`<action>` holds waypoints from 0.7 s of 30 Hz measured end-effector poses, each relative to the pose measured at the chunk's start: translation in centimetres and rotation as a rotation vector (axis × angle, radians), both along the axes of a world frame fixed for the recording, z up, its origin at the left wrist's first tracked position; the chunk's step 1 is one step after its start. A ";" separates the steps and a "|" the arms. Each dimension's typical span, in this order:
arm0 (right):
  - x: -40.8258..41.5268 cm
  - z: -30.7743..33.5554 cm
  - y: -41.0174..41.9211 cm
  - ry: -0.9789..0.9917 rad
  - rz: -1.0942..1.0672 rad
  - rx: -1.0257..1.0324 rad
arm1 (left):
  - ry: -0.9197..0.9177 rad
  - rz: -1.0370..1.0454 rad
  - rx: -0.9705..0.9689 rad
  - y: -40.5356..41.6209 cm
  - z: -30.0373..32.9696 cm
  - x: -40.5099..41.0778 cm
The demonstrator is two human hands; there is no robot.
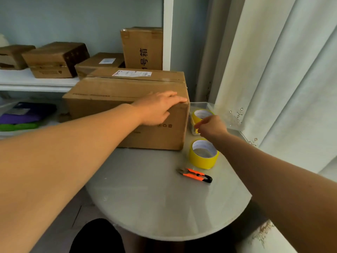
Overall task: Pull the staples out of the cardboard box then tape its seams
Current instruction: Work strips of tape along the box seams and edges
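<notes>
Left hand [156, 108] lies flat, fingers straight and together, pressing the near right top edge of the cardboard box [127, 114], which sits at the far side of the round table [155, 198]; right hand [211, 126] hovers just right of the box with fingers curled toward the far tape roll [201, 115], though whether it pinches anything I cannot tell. Judgement: steady the box firmly with the flat palm while fetching a tool; near tape roll [203, 154] and orange cutter [196, 175] lie close, both forearms reaching far forward
</notes>
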State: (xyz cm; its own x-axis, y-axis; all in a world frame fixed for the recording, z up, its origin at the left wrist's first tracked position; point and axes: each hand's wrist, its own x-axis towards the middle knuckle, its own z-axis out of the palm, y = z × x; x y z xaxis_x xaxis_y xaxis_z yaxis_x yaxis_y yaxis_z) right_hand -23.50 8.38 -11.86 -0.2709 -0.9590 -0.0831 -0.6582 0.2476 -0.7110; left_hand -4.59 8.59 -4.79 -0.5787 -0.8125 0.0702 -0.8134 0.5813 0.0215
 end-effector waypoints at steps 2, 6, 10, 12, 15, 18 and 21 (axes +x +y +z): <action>-0.4 -1.0 0.5 0.225 0.141 0.128 | 0.100 -0.093 -0.218 1.2 -0.9 -1.5; -0.4 -2.2 1.5 0.388 0.309 0.166 | 0.088 -0.371 -0.478 2.3 -3.4 -3.8; -0.2 -2.2 1.4 0.377 0.428 0.254 | 0.187 0.235 0.346 1.3 -8.5 -4.9; 0.0 -1.9 1.7 0.442 0.501 0.312 | 0.397 0.364 0.616 0.8 -11.0 -4.7; -0.3 -2.6 1.9 0.499 0.566 0.344 | 0.557 0.408 0.598 0.5 -13.4 -5.3; -0.9 -3.7 2.0 0.451 0.541 0.319 | 0.640 0.438 0.461 1.0 -14.5 -6.1; -1.4 -4.0 1.6 0.450 0.543 0.314 | 0.607 0.419 0.376 1.3 -14.5 -6.5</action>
State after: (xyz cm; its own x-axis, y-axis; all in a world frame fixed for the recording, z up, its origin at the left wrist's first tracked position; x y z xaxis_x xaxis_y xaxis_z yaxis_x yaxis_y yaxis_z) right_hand -24.86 10.00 -15.82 0.1592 -0.9167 -0.3666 -0.9540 -0.0473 -0.2962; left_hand -11.06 9.85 -19.31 -0.1713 -0.9841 -0.0468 -0.7452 0.0983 0.6595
